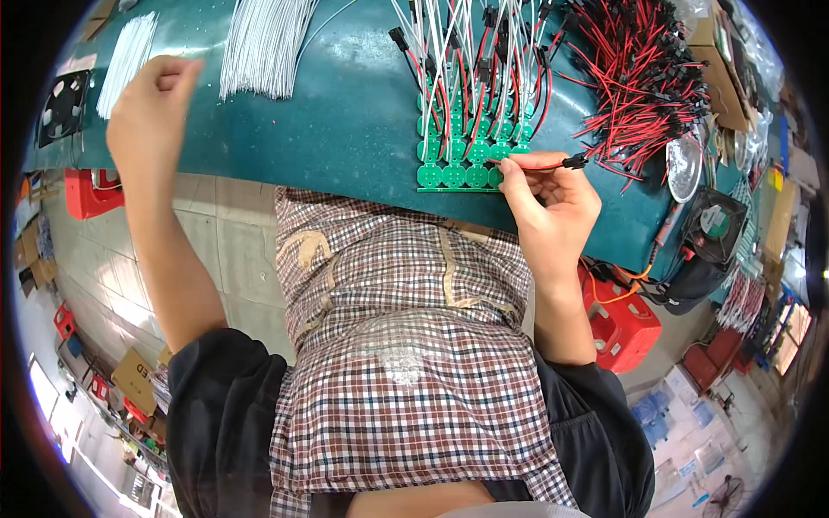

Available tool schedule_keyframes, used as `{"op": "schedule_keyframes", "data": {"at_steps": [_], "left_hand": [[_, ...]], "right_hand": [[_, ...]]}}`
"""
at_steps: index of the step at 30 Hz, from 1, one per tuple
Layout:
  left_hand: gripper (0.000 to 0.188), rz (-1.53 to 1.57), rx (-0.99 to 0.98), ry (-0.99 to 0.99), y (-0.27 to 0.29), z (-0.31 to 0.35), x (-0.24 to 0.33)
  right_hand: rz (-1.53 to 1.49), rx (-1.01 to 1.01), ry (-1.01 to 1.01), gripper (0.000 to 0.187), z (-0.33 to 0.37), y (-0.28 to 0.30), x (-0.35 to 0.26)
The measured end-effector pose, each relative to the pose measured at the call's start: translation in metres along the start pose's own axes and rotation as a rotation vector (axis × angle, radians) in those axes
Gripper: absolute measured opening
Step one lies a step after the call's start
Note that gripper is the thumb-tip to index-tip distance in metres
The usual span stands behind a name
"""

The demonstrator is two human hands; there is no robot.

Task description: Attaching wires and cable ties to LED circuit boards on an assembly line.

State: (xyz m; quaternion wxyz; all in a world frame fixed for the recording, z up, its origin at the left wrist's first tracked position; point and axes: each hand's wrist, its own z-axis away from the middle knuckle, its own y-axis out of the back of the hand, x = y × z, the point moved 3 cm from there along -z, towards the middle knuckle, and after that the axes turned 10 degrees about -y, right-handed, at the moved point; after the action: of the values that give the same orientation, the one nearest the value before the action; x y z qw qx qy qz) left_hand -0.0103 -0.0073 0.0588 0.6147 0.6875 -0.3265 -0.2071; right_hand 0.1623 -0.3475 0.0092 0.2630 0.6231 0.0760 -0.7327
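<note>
My right hand (555, 203) pinches a red and black wire lead (553, 167) at the near right corner of a panel of small round green circuit boards (453, 176). The lead's black connector (574, 161) sticks out beyond the fingers to the right. Many red, black and white wires rise from the panel's farther rows. Raised at the left, my left hand (154, 108) has thumb and fingers closed together; anything between them is too small to make out. It is beside a bundle of thin white wires (128, 56); a larger white wire bundle (266, 47) lies to its right.
A big heap of red and black leads (639, 86) covers the green tabletop's (345, 129) far right. Near it are a soldering iron (669, 226) and a small black fan (715, 220). Another black fan (65, 108) stands at the left edge. Red stools (617, 324) are below.
</note>
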Motion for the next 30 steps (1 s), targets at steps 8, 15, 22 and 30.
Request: {"op": "schedule_keyframes", "data": {"at_steps": [8, 15, 22, 30], "left_hand": [[0.037, -0.112, -0.084, 0.126, -0.051, -0.048, -0.161], [0.040, -0.025, -0.174, 0.071, -0.060, -0.059, -0.183], [0.042, -0.231, -0.108, 0.144, -0.036, -0.048, -0.132], [0.036, 0.321, -0.068, -0.040, -0.041, -0.037, -0.035]], "right_hand": [[0.116, 0.021, 0.073, 0.008, -0.001, -0.002, -0.005], [0.234, 0.047, 0.105, 0.008, -0.001, -0.002, -0.009], [0.344, 0.031, 0.181, 0.012, -0.001, -0.002, -0.013], [0.579, -0.038, 0.399, 0.018, -0.003, -0.006, -0.030]]}}
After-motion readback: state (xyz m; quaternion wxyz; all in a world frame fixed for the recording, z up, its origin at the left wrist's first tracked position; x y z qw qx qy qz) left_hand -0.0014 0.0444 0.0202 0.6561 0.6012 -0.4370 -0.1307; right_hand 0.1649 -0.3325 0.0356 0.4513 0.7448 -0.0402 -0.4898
